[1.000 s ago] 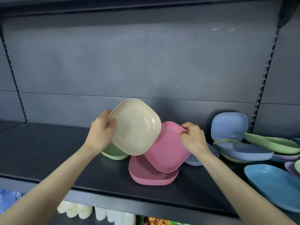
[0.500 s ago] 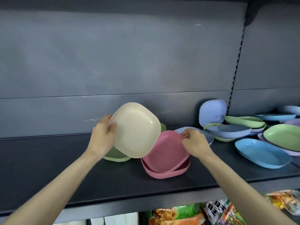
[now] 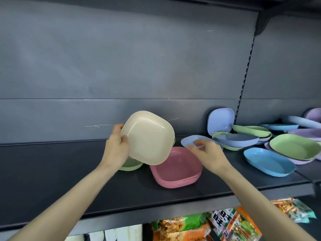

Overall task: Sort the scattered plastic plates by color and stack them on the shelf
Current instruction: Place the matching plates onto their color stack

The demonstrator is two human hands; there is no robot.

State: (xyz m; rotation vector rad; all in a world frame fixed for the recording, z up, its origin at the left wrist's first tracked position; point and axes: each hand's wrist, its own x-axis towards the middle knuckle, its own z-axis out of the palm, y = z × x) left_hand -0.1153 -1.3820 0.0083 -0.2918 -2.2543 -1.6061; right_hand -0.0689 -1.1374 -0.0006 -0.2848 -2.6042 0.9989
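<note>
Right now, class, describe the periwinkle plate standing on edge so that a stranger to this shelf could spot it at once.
Find the dark shelf and follow its grey back panel right to the slotted post. Just left of that post a periwinkle plate leans against the panel. Unlike the green and blue plates piled below it, it stands on edge, hollow facing outward.
</note>
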